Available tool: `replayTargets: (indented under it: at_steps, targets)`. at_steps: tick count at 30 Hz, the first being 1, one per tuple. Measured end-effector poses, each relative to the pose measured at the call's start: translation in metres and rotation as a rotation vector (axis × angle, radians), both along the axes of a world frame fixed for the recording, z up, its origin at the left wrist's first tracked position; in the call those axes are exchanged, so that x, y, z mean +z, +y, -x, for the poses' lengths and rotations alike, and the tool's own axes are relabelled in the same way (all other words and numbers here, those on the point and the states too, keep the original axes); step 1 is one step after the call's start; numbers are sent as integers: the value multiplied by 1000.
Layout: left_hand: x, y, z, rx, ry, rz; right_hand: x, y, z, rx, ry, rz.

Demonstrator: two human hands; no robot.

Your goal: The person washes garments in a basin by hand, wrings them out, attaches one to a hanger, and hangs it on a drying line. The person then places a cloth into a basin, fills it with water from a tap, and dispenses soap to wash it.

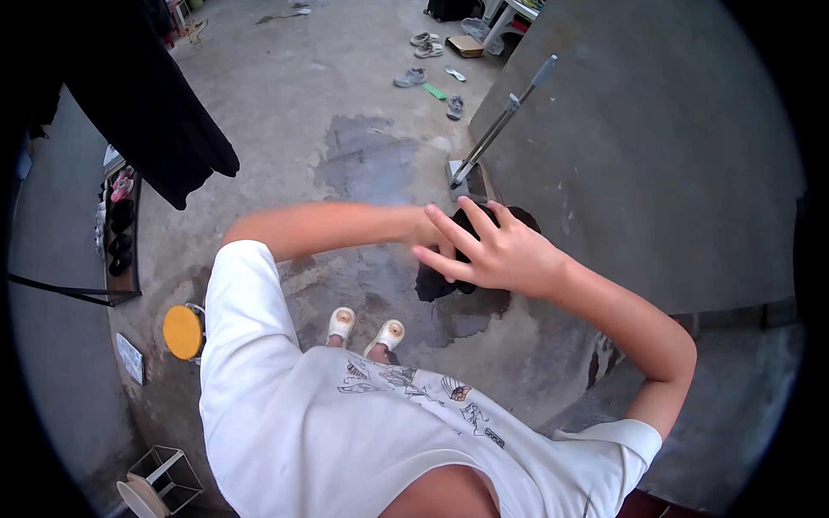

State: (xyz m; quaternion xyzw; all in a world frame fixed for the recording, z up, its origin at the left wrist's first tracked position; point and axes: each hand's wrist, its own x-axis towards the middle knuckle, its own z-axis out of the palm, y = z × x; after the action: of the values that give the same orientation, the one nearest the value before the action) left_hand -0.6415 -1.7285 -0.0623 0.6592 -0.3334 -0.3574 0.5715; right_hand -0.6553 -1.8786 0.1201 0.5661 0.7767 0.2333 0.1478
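My right hand point(494, 252) is raised in front of me, its fingers stretched out and spread, with nothing visible in its grasp. Partly behind those fingers is my left hand point(432, 231), its fingers bent down against a black cloth point(430, 283). The cloth is bunched up and hangs or lies below both hands; the right hand covers much of it. How far the left fingers wrap around it is hidden, and the left forearm is smeared by motion.
Wet patches mark the concrete floor point(285, 155). A long-handled mop point(490, 142) leans by the right wall. Dark clothing point(164, 112) hangs at left, near a shoe rack point(122, 229) and a yellow-topped stool point(183, 332). Scattered shoes point(411, 78) lie farther ahead.
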Motion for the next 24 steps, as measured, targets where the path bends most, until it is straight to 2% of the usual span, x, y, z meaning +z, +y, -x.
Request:
replayTargets:
  at_steps: [1, 2, 3, 4, 9, 11, 13, 15, 16, 17, 19, 20, 22, 23, 24]
  targets:
    - [59, 6, 18, 31, -112, -209, -7, 1, 1, -82, -17, -1]
    - [54, 14, 20, 142, 562, -108, -12, 2, -1, -73, -14, 5]
    - [60, 11, 23, 202, 654, -69, -18, 6, -5, -202, 91, 25]
    - [60, 18, 22, 203, 657, -47, -25, 11, -10, -326, 192, 41]
    - [58, 40, 23, 346, 705, -101, -87, 28, -44, -289, 342, -134]
    - [52, 42, 27, 521, 696, 88, -100, 37, -58, -373, 341, -153]
    - [40, 42, 21, 488, 677, 471, -103, 47, -87, -381, 527, -367]
    - [37, 38, 16, 626, 573, 542, -100, 59, -105, -638, 500, -464]
    - [33, 29, 20, 732, 579, 485, -97, 62, -114, -686, 457, -489]
    - [35, 25, 26, 672, 558, 445, -94, 63, -122, -732, 413, -512]
    - [16, 21, 17, 869, 609, 447, -94, 69, -127, -694, 370, -550]
    - [6, 30, 9, 872, 608, 441, -93, 70, -124, -691, 379, -579]
    - [-9, 44, -9, 944, 668, 864, -92, 68, -119, -701, 389, -601]
    - [9, 44, -1, 938, 669, 865, -88, 69, -118, -697, 413, -645]
    - [29, 47, 8, 913, 642, 1029, -86, 71, -117, -690, 437, -696]
